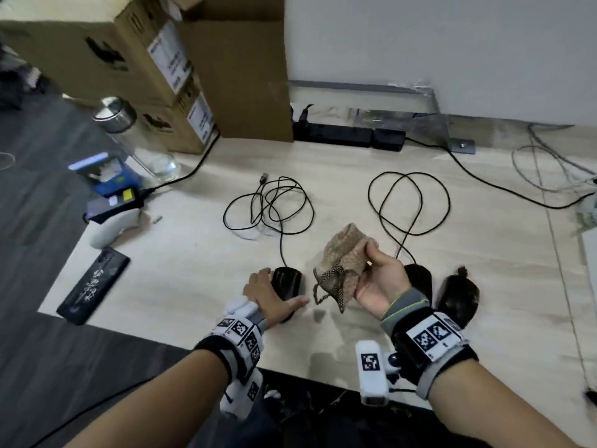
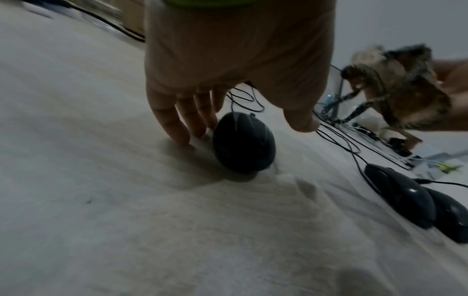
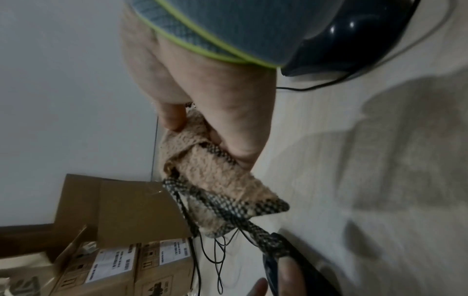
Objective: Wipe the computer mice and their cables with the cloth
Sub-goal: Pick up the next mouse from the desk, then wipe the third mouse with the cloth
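Three black wired mice lie near the table's front edge: a left mouse [image 1: 287, 282] [image 2: 243, 142], a middle mouse [image 1: 418, 279] [image 2: 402, 202] and a right mouse [image 1: 458, 295]. Their black cables [image 1: 268, 205] [image 1: 407, 202] lie coiled farther back. My left hand [image 1: 271, 295] hovers spread over the left mouse. Its fingers [image 2: 182, 124] touch the table by the mouse's left side and the thumb [image 2: 303, 122] stays clear on the right. My right hand [image 1: 371, 270] [image 3: 202, 140], palm up, grips a crumpled tan cloth [image 1: 342, 266] [image 3: 215, 176] with a checked edge above the table, between the left and middle mice.
Cardboard boxes [image 1: 145, 59] stand at the back left beside a glass bottle [image 1: 122, 130]. A black phone [image 1: 93, 286], a white controller [image 1: 109, 227] and a blue device [image 1: 103, 176] lie on the left. A black power strip [image 1: 349, 134] runs along the wall.
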Demonstrator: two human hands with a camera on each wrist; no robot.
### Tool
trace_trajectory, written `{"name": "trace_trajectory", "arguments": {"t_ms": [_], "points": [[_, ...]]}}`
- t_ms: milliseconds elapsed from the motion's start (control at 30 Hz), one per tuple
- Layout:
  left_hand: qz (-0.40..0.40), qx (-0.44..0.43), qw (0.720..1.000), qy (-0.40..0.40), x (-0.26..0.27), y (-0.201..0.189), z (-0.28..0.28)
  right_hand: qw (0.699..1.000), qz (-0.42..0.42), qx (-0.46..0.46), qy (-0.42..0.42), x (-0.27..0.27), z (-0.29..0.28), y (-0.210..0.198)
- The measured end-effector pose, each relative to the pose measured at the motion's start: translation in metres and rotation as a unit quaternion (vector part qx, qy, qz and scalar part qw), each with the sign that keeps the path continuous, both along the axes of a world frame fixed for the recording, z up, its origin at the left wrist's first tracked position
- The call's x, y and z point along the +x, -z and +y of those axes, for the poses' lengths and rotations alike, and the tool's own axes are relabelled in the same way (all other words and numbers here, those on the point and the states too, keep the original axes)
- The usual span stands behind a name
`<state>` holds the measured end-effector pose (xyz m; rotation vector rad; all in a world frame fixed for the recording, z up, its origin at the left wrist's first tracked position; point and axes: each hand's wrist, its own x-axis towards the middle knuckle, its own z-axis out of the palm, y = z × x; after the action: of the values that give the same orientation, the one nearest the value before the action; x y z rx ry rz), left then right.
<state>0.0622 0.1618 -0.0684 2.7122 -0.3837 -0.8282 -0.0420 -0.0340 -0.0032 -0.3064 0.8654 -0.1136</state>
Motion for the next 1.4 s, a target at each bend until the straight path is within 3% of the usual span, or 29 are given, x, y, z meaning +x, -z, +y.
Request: {"name": "trace_trajectory", "arguments": {"t_ms": [100,200,233,300,367,467,567,700,867,1000,1067,1100,1133,1167,1200,1333,1400], "points": [[0.008,0.012,1.000,0.022,0.005,0.004,-0.010,0.999,-0.028,0.001,0.029,0.009,0.014,0.000],[0.102,-0.090,0.989,-0.057,0.019,-0.014,-0.028,0.996,-0.065,0.012,0.060,0.019,0.023,-0.007],[0.169,-0.148,0.970,-0.094,0.033,-0.021,-0.033,0.995,-0.069,0.005,0.077,0.024,0.026,-0.010],[0.310,-0.271,0.895,-0.168,0.054,-0.038,-0.043,0.995,-0.049,-0.015,0.088,0.031,0.027,-0.014],[0.377,-0.356,0.839,-0.167,0.073,-0.060,-0.052,0.993,-0.045,-0.007,0.113,0.034,0.027,-0.023],[0.411,-0.432,0.794,-0.116,0.092,-0.091,-0.061,0.988,-0.077,-0.007,0.134,0.036,0.028,-0.046],[0.440,-0.462,0.770,-0.020,0.101,-0.115,-0.064,0.984,-0.128,-0.010,0.127,0.034,0.023,-0.063],[0.540,-0.486,0.687,0.010,0.095,-0.140,-0.074,0.975,-0.157,-0.025,0.157,0.027,-0.001,-0.077],[0.565,-0.472,0.675,-0.040,0.076,-0.161,-0.103,0.959,-0.151,-0.088,0.222,0.016,-0.032,-0.106],[0.510,-0.481,0.710,-0.072,0.062,-0.163,-0.118,0.936,-0.170,-0.216,0.218,0.020,-0.043,-0.119],[0.477,-0.480,0.734,-0.061,0.050,-0.167,-0.128,0.891,-0.127,-0.420,0.118,0.028,-0.036,-0.119],[0.464,-0.480,0.741,-0.069,0.045,-0.168,-0.133,0.829,-0.087,-0.552,0.024,0.035,-0.027,-0.112],[0.456,-0.485,0.742,-0.085,0.041,-0.168,-0.138,0.746,-0.033,-0.663,-0.057,0.040,-0.018,-0.098],[0.450,-0.491,0.739,-0.104,0.036,-0.168,-0.145,0.672,0.011,-0.735,-0.090,0.041,-0.010,-0.085],[0.447,-0.495,0.734,-0.129,0.036,-0.166,-0.149,0.623,0.027,-0.776,-0.100,0.042,-0.001,-0.075],[0.472,-0.494,0.709,-0.173,0.044,-0.161,-0.154,0.479,0.019,-0.869,-0.123,0.037,0.013,-0.052],[0.475,-0.492,0.715,-0.143,0.044,-0.160,-0.151,0.445,0.015,-0.888,-0.113,0.037,-0.005,-0.052]]}}
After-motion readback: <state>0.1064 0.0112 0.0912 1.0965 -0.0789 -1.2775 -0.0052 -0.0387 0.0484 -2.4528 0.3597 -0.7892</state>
